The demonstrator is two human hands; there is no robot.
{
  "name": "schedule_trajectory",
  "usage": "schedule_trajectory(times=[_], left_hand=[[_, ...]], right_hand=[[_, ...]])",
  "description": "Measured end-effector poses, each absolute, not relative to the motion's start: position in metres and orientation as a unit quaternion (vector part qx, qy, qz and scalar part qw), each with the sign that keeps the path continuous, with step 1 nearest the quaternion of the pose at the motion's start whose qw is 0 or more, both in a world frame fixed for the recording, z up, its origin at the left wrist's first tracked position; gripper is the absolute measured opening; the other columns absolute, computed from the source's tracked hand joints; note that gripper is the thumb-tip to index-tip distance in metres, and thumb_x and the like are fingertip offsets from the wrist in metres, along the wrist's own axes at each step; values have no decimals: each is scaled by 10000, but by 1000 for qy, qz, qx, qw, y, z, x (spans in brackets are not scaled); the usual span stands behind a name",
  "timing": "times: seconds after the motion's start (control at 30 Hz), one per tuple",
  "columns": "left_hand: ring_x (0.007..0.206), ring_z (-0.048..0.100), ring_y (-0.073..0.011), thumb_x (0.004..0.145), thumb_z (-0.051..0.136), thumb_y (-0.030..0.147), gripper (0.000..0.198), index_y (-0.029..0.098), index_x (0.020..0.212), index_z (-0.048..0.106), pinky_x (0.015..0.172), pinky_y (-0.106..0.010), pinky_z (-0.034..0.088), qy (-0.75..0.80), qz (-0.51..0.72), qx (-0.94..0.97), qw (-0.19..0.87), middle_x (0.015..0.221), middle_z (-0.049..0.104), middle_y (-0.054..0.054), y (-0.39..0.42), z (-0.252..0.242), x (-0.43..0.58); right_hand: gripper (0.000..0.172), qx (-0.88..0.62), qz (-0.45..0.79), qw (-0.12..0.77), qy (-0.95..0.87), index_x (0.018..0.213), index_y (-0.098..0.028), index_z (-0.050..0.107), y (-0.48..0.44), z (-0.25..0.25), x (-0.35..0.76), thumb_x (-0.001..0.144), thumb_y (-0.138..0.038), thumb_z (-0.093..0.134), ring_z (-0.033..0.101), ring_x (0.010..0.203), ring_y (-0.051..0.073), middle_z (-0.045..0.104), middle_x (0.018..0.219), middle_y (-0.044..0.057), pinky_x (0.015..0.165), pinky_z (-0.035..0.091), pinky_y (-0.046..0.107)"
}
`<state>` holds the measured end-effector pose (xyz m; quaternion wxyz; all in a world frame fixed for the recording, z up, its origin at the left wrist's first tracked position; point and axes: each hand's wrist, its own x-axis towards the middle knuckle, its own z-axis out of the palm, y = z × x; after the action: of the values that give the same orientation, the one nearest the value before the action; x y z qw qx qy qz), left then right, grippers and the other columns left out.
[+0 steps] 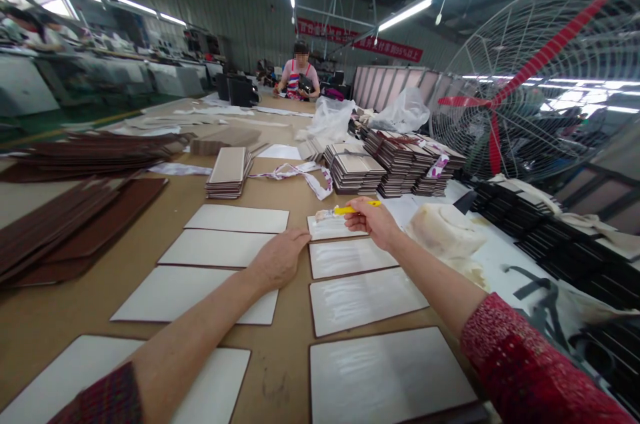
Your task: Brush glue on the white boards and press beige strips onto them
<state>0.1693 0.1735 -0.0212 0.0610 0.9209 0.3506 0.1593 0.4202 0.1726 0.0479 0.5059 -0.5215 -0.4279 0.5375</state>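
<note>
**Brush on the farthest panel, eight white panels laid out**

The right hand [376,221] pinches a yellow-handled brush [345,211] between thumb and fingers, bristle end pointing away from the palm toward the left. The bristles rest on the farthest white panel [333,229] of the right column, just beyond the fingertips.

The left hand [279,257] lies flat, fingers released and extended, gripping nothing. Its fingertips [304,236] touch the near left edge of that same panel.

Count of white panels on the brown tabletop [280,357]: eight, in two columns of four. The right column runs from the brush back along the right forearm; its three nearer panels show a wet sheen. The left column lies on the far side of the left hand and under the left forearm; those four look matt.

Beyond the fingers: one low stack of beige-faced boards [229,173], one strip of printed ribbon [300,174] and several bundled stacks [395,161], number not countable. Past the right wrist lies one crumpled white cloth [443,231]. One large fan [540,77] with red blades stands farther out. One person [299,77] sits at the table's far end.
</note>
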Motion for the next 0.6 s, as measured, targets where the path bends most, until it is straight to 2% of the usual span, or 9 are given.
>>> schedule_trajectory(times=[0.3,0.6], left_hand=[[1232,506,-238,816,402,26,493,85,1278,565,1098,-404,398,349,165,920,70,1339,573,-139,175,-25,171],[1229,508,-237,810,416,30,499,102,1280,568,1094,-407,400,354,167,918,70,1333,583,-126,173,-23,169]], right_hand=[[97,-536,543,484,-428,903,-158,622,184,37,411,868,-212,550,656,525,131,705,669,39,493,555,210],[123,-598,477,489,-420,868,-137,639,190,43,425,826,-232,573,601,429,123,689,605,38,411,518,204]])
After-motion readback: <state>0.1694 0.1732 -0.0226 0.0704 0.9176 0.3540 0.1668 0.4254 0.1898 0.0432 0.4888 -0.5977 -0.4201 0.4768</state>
